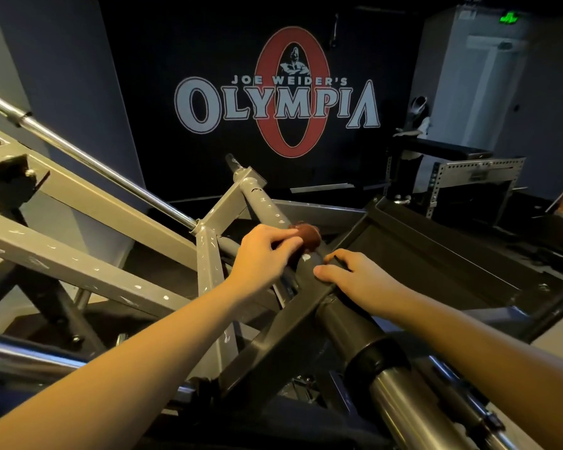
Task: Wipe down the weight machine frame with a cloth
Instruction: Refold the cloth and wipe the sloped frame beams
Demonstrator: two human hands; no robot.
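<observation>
The grey weight machine frame (117,206) fills the lower left and centre, with angled beams and a perforated round tube (267,206) running up to the middle. My left hand (264,251) holds a small brown-red cloth (307,235) bunched against that tube. Only the cloth's end shows past my fingers. My right hand (355,280) lies just right of it on the dark part of the same bar, fingers curled round it and thumb along its near side.
A chrome bar (88,157) slants down from the upper left. A black foot plate (452,254) lies to the right. Behind stand a perforated metal rack (468,177) and a dark wall with a logo (277,99). A thick chrome sleeve (400,394) runs toward the bottom right.
</observation>
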